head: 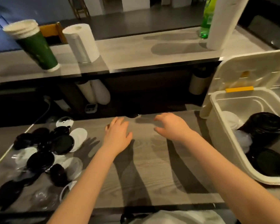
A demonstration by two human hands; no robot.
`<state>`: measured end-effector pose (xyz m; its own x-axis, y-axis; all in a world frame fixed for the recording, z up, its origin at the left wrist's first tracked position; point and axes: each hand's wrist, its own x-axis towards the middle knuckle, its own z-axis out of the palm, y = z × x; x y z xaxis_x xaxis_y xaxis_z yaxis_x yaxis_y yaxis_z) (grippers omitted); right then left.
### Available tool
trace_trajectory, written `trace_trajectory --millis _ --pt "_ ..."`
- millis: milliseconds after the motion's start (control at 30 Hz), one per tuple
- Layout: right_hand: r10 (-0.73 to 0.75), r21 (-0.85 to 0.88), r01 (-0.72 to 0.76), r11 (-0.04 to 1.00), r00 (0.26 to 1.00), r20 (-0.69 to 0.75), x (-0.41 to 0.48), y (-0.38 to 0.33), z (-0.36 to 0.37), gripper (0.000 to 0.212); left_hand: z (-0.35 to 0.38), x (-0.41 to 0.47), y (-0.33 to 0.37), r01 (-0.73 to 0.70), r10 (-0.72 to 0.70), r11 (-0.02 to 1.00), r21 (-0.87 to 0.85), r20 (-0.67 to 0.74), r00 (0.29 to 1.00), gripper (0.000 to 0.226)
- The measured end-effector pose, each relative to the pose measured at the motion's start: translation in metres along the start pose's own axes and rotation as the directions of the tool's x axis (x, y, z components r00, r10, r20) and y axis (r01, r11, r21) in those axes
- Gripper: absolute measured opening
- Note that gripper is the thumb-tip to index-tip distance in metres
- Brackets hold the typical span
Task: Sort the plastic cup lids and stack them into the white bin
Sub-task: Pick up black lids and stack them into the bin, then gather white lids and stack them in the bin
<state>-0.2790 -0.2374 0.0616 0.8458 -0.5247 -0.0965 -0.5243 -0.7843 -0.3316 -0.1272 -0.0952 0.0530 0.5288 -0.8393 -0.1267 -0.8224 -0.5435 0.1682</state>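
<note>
the lids (44,152) mostly sit in a mixed black, white and clear heap on the left of the tabletop (149,167), so i'd say the job is partly done. the white bin (223,139) on the right holds a black stack (265,125), a few pale lids and a flat black lid (271,164). that stack leans, its long axis tipped over instead of upright. the loose ones are round and lie mostly flat. the left hand (118,136) and right hand (171,126) hover between heap and bin, fingers apart and empty.
</note>
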Motion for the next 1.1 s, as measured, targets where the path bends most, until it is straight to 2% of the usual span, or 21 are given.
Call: trace_trajectory --millis 133,267,433,700,900,1100 --pt "0.031 -0.006 -0.031 1.0 0.997 0.072 0.034 -0.045 0.043 0.046 0.01 0.0 -0.072 0.053 -0.055 0.998 0.029 0.072 0.996 0.053" --pt "0.101 -0.025 -0.098 0.995 0.98 0.173 0.068 -0.062 0.086 0.056 0.023 0.014 -0.124 0.075 -0.078 0.997 0.027 0.151 0.985 0.056" --pt "0.15 -0.018 -0.151 0.988 0.947 0.283 0.114 -0.062 0.122 0.07 0.037 0.03 -0.167 0.12 -0.123 0.992 0.026 0.212 0.969 0.06" --pt "0.213 -0.175 -0.163 0.971 0.923 0.322 0.161 -0.063 0.139 0.084 0.058 0.044 -0.206 0.153 -0.161 0.987 0.053 0.262 0.952 0.061" --pt "0.122 -0.118 -0.103 0.988 0.978 0.17 0.141 -0.071 0.153 0.069 0.071 0.048 -0.203 0.145 -0.153 0.988 0.05 0.239 0.959 0.058" --pt "-0.075 -0.09 0.081 0.993 0.995 0.072 0.115 -0.091 0.165 0.049 0.072 0.048 -0.218 0.151 -0.166 0.985 0.087 0.2 0.966 0.064"
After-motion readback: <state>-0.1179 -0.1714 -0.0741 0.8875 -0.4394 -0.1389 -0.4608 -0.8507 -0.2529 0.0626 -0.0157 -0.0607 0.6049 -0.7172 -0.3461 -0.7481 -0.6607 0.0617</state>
